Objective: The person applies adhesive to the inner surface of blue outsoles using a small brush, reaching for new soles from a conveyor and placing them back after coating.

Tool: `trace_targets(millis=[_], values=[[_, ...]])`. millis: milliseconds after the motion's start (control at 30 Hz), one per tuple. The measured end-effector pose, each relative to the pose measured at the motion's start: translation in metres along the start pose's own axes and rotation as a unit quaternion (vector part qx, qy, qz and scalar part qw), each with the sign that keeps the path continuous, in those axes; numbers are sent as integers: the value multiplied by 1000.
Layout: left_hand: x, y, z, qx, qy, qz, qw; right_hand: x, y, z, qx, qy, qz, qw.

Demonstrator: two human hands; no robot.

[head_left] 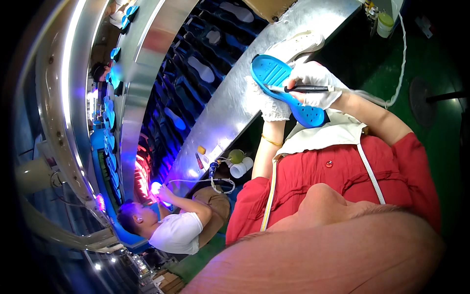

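Observation:
A blue shoe sole (271, 68), with ridges and small holes, is tilted over the metal bench edge. My left hand (274, 109), in a white glove, grips it from beneath; part of that hand is hidden behind the sole. In my right hand (318, 78), also gloved in white, is a pen-like tool with a black handle (309, 89). Its flat metal tip (275, 88) lies against or just above the sole's edge; I cannot tell which. A white cord (377, 99) runs off behind the handle. Beyond the sole, a white shoe-shaped piece (306, 44) lies on the bench.
The metal bench (215, 115) borders a dark belt carrying several soles (200, 69). A co-worker (178, 228) on the left handles something brightly lit. More blue soles (110, 112) line a farther conveyor. White cups (240, 169) and a green-yellow tub (385, 22) stand near the bench.

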State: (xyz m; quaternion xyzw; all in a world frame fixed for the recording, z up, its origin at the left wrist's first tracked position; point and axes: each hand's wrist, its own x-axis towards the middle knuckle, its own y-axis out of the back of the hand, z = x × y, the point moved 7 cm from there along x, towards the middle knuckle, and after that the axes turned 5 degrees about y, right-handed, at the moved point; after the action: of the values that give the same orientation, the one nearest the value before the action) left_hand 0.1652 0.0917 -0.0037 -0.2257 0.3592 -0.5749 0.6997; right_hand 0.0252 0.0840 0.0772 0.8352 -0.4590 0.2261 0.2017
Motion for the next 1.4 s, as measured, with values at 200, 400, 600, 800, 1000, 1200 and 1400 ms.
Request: trace_targets(millis=[200, 400, 600, 800, 1000, 1200, 1400], values=[[-6, -9, 4, -16, 46, -30, 998, -19, 4, 4, 42, -13, 49, 998], [-31, -24, -20, -16, 177, -153, 972, -50, 11, 33, 198, -289, 61, 935], [-21, 17, -50, 65, 176, -68, 980, -46, 17, 17, 27, -173, 21, 984], [20, 32, -43, -53, 133, -154, 978, -28, 15, 34, 158, -246, 98, 951], [29, -2, 18, -78, -43, -265, 960, 8, -9, 15, 82, -254, -18, 964], [24, -41, 45, -151, -77, -296, 940, 0, -12, 35, 182, -156, 80, 968], [30, -37, 65, -153, -73, -340, 925, -2, -26, 57, 391, -338, 67, 853]])
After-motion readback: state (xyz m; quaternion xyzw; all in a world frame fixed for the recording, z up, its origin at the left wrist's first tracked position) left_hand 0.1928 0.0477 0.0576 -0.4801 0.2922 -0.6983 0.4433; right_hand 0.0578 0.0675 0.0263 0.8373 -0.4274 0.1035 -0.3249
